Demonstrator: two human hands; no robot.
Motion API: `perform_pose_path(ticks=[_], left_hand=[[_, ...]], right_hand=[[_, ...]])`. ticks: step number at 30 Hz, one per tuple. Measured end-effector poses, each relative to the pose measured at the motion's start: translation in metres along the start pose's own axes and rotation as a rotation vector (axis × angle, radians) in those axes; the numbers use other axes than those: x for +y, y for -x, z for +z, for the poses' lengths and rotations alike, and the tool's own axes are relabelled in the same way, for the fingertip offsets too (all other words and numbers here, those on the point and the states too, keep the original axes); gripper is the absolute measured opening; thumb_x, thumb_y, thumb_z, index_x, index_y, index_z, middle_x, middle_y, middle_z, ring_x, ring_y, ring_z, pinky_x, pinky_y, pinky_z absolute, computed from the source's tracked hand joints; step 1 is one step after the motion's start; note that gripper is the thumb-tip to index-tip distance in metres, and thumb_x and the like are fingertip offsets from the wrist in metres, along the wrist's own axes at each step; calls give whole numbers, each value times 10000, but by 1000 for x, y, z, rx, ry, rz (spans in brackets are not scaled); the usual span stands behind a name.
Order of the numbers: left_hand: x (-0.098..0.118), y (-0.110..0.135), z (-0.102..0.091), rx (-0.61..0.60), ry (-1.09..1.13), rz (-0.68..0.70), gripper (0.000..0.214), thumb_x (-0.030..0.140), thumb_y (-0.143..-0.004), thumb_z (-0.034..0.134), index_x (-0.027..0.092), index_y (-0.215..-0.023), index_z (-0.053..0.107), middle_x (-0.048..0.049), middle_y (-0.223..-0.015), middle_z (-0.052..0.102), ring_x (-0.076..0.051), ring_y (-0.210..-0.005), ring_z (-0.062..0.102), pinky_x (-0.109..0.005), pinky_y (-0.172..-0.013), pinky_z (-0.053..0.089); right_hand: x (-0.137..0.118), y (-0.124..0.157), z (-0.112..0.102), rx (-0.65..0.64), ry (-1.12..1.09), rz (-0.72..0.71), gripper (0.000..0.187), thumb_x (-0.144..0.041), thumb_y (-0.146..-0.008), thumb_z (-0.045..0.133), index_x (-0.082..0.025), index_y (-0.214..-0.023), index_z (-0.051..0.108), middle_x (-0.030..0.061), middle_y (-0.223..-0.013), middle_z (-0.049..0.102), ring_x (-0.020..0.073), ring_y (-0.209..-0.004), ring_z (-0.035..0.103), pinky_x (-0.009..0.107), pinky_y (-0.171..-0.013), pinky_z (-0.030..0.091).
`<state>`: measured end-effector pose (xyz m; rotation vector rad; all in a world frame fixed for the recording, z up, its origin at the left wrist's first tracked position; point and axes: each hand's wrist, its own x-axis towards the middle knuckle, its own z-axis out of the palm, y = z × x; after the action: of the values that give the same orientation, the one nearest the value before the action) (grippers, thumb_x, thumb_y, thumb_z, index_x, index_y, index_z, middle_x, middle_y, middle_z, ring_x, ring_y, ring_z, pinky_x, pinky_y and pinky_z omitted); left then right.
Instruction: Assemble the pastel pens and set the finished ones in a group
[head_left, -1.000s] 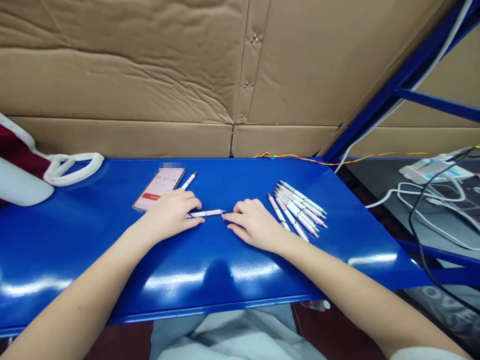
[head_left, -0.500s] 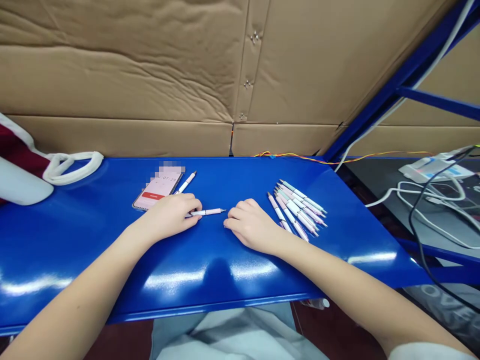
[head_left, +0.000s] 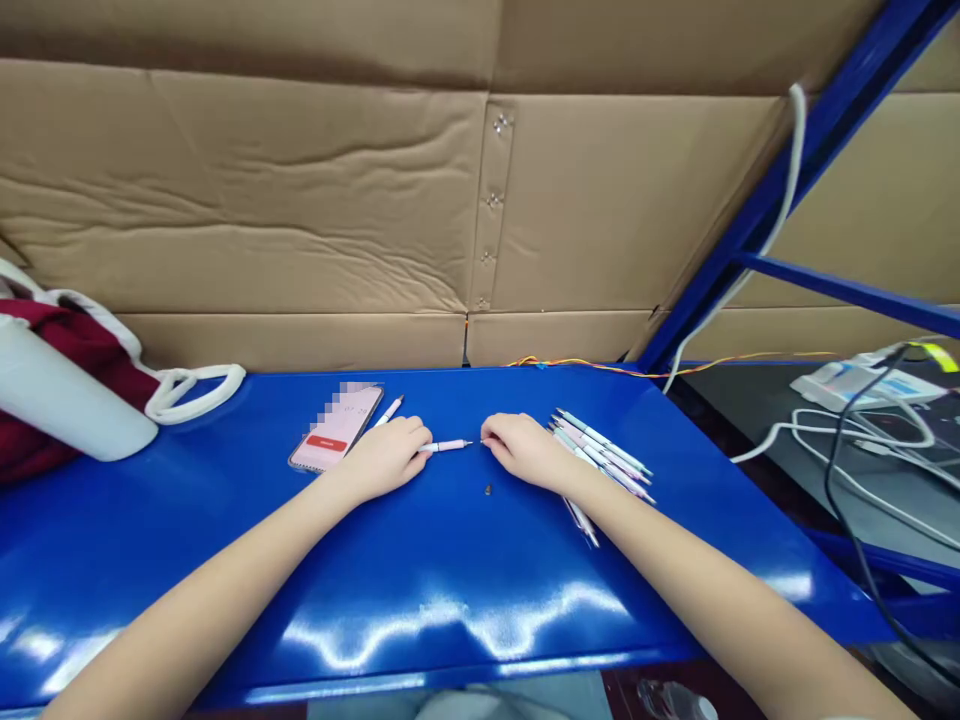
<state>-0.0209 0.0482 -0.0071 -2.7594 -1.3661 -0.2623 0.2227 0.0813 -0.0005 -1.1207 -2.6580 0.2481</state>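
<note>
**The pink pen (head_left: 448, 446) shifted right, and a small dark bit lay below it**

Since the earlier frame, the pen had moved right, the hands had drawn closer together, and a small dark bit (head_left: 488, 490) had appeared on the bench; the view had also tipped upward. Nearest, the left hand (head_left: 386, 460) was closed on the pen's back end, with its fingers around the barrel; the right hand (head_left: 525, 450) was curled and empty, its fingertips just beside the pen's metal tip, so the hands stayed apart. The pen lay crosswise between them, pale pink and whole, pointing right; I could not tell whether it touched the bench. The dark bit sat apart, below the gap between the hands; it was too small to identify. Under the right wrist, a few stray pens (head_left: 581, 522) lay partly hidden; just beyond the right hand, the pen bundle (head_left: 604, 455) lay loosely fanned, with most of the pens gathered there. To the left, a single pen (head_left: 390, 410) lay beside a phone (head_left: 336, 427), all on the blue metal bench (head_left: 150, 540); farther left stood a white bottle (head_left: 67, 395); a cardboard wall (head_left: 300, 200) closed off the back.
</note>
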Motion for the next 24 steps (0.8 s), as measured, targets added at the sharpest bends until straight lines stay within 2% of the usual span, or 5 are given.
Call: perform_pose_path(ticks=[3, 6, 14, 24], left_hand=[[-3, 5, 8, 96, 8, -11, 216, 264, -927, 400, 171, -933, 595, -60, -886, 604, -203, -847, 578, -350, -760, 480], [-2, 8, 11, 129, 49, 3, 229, 279, -935, 394, 176, -959, 598, -56, -889, 611, -192, -830, 577, -344, -750, 485], [1, 6, 13, 103, 98, 5, 221, 294, -934, 411, 170, -974, 590, -62, -920, 621, -198, -853, 569, -343, -762, 473], [-1, 8, 13, 128, 141, 13, 213, 281, -924, 416, 168, -951, 594, -64, -913, 614, -190, -848, 569, -328, -756, 468]], right_hand=[[3, 3, 3, 26, 6, 18, 138, -110, -871, 469, -160, -858, 596, 46, -891, 649, 165, -825, 581, 272, -747, 363], [-1, 8, 7, 44, 37, 41, 141, -142, -898, 449, -162, -884, 588, 54, -897, 645, 177, -827, 574, 290, -751, 369], [-5, 10, 14, 32, -27, 39, 137, -163, -920, 412, -170, -915, 549, 53, -911, 621, 178, -838, 561, 300, -784, 397], [-3, 9, 15, 37, -44, 17, 152, -173, -927, 403, -172, -922, 555, 61, -913, 618, 180, -828, 552, 309, -782, 405]])
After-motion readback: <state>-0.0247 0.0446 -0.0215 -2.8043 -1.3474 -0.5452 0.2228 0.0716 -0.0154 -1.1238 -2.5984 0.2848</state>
